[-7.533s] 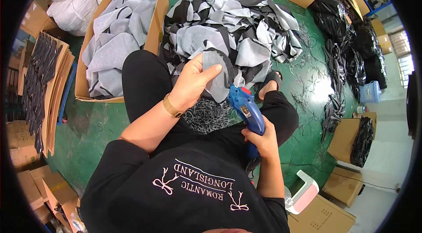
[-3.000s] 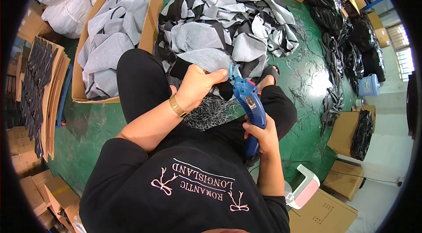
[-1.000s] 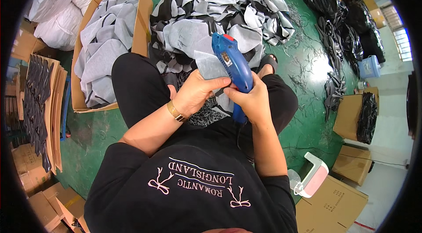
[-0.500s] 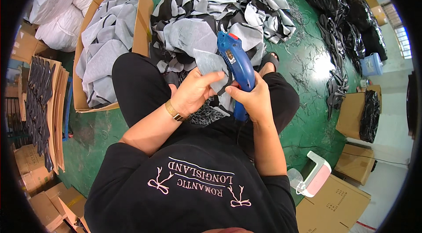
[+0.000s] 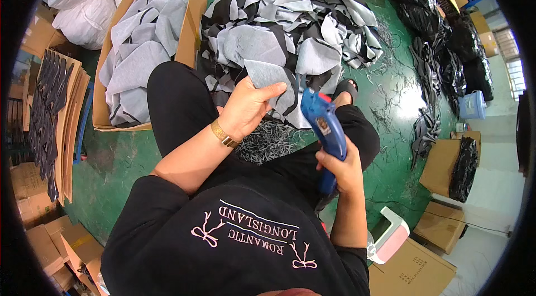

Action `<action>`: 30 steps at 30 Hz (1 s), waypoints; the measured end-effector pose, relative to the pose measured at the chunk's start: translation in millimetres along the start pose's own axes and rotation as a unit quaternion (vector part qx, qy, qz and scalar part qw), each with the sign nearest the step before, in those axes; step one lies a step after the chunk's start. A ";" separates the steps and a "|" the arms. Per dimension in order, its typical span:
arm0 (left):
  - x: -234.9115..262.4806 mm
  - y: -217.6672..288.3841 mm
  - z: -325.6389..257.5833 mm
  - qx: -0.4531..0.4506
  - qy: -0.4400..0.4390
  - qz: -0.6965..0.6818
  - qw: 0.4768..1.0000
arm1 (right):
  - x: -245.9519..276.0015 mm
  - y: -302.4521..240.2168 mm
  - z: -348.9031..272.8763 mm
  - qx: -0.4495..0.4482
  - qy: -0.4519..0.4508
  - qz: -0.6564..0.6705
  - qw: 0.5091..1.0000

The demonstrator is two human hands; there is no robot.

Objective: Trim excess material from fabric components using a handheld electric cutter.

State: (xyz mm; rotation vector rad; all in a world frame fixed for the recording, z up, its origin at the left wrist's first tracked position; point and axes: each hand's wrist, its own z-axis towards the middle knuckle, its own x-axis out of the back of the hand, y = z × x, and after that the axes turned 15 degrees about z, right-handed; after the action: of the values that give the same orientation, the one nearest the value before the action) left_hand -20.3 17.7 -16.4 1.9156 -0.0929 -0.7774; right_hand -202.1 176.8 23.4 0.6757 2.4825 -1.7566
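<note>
My left hand (image 5: 249, 107) pinches a grey fabric piece (image 5: 267, 74) with a dark edge between thumb and fingers. In my right hand (image 5: 344, 167) is a blue handheld electric cutter (image 5: 326, 128) with a red button near its head, my fingers wrapped round its body. The cutter's head points away from me, just right of the fabric piece. Beyond both hands lies a big heap of grey and black fabric pieces (image 5: 245, 44). Thin trimmed strips (image 5: 271, 142) gather on the floor between my legs.
A cardboard box (image 5: 195, 17) of grey fabric pieces stands at my left, with white sacks (image 5: 86, 19) behind it. Black plastic bags (image 5: 419, 8) and a blue-white bucket (image 5: 472, 105) are on the right. A pink-and-white appliance (image 5: 388, 237) sits near my right elbow. Scraps litter the green floor.
My right hand has drawn the cutter to the right and toward me, away from the fabric. The left hand still holds the piece. The whole view has shifted slightly.
</note>
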 end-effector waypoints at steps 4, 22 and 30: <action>-7.2 -1.3 1.6 -0.032 0.001 0.019 0.999 | 10.1 6.2 -16.0 -0.027 0.016 -0.073 0.997; -8.1 4.4 -5.3 -0.100 0.025 0.104 0.989 | 10.8 1.9 -18.8 -0.044 0.024 -0.103 0.993; -9.2 5.6 -10.3 -0.118 0.002 0.149 0.982 | 6.1 -5.7 -17.2 -0.019 0.028 -0.126 0.991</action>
State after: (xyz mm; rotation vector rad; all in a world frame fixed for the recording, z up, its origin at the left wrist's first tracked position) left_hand -20.4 26.8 -4.6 1.6301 -0.2673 -0.5554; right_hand -205.9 192.8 33.1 0.4308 2.7366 -1.7812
